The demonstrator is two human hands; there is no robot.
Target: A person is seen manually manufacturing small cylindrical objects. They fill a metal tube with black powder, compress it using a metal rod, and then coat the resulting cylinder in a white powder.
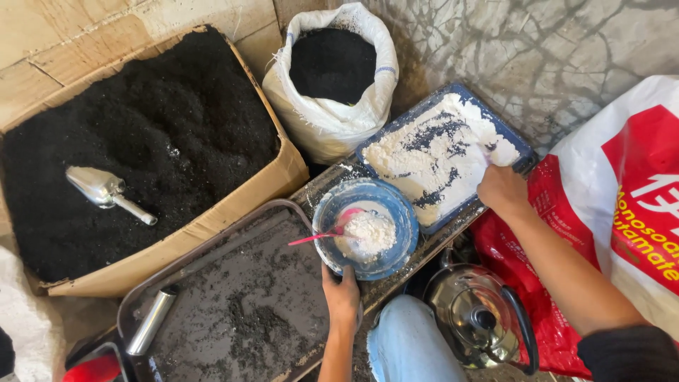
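Knee in blue denim (410,339) nearest, at 6 o'clock. Left hand (341,293) pinches the near rim of blue bowl (399,212), centre frame, holding white powder (366,235) and pink spoon (325,233). Likely light, rigid, dusty-slick; rim grip suits. Right hand (501,189), curled, digs into powder tray (513,138) at 2 o'clock; contents unclear.

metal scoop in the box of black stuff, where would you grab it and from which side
Grip the metal scoop by its thin round handle, which sticks out toward the lower right and lies bare on top of the black powder in the cardboard box. Come from above on that handle end, probably fingers across it. The wide bowl faces the upper left and is partly sunk in the powder, so it looks harder to pinch.
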